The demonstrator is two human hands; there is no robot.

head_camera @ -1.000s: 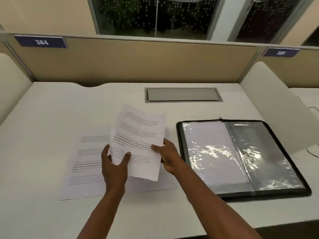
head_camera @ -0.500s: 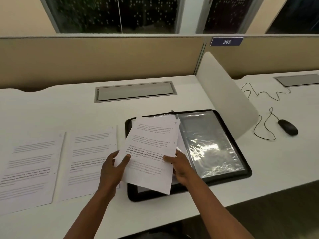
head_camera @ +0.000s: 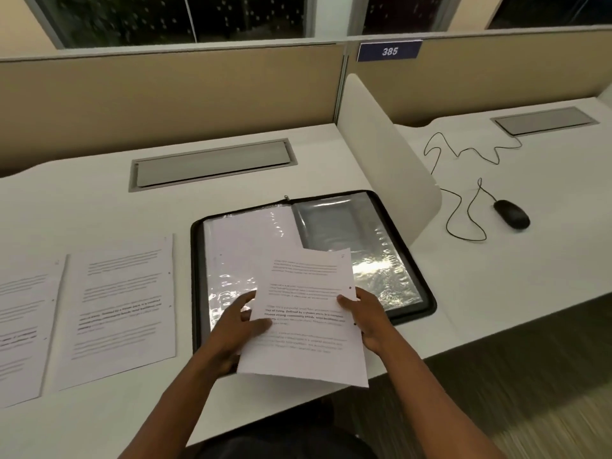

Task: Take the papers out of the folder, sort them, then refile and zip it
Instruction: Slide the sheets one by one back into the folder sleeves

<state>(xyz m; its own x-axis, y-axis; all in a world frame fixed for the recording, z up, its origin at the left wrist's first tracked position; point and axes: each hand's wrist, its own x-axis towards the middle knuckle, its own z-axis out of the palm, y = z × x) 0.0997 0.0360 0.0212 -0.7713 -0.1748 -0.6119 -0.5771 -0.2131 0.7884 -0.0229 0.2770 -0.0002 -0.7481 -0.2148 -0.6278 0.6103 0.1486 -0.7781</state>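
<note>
1. Currently in hand: one printed sheet (head_camera: 306, 313), held above the near part of the open folder (head_camera: 410, 256). The right hand (head_camera: 367, 321) pinches its right edge, thumb on top. The left hand (head_camera: 236, 326) holds the left edge, thumb on the printed face, fingers spread loosely beyond the sheet over the plastic.

2. Folder: black, zip-edged, lying open flat on the desk (head_camera: 496, 293), right of centre. The left sleeve (head_camera: 238, 246) appears to hold a white page; the right sleeve (head_camera: 347, 233) looks grey and empty.

3. Sorted papers: two sheets flat on the desk left of the folder, the nearer-to-folder sheet (head_camera: 122, 306) and the far-left sheet (head_camera: 23, 329), side by side, edges just overlapping or touching.

4. Step in hand, judged: refiling this sheet into a sleeve. To do it well, keep the page flat between both hands, free one hand to lift the sleeve's open edge, lead in with one corner, then slide squarely so the paper does not buckle against the clinging plastic.

5. Risk, judged: glossy film may crease or catch the leading corner.

6. Hard to make out: printed text is blurred and unreadable; which edge of each sleeve opens cannot be told; glare covers much of the plastic.

7. Hidden or cut off: the far-left sheet runs out of view; the held sheet covers the folder's near middle; the left hand's palm sits under the paper; the zip pull (head_camera: 286, 197) is tiny at the far edge.

8. Also present: a mouse (head_camera: 511, 214) with cable on the neighbouring desk, beyond a white divider (head_camera: 381, 154).
</note>
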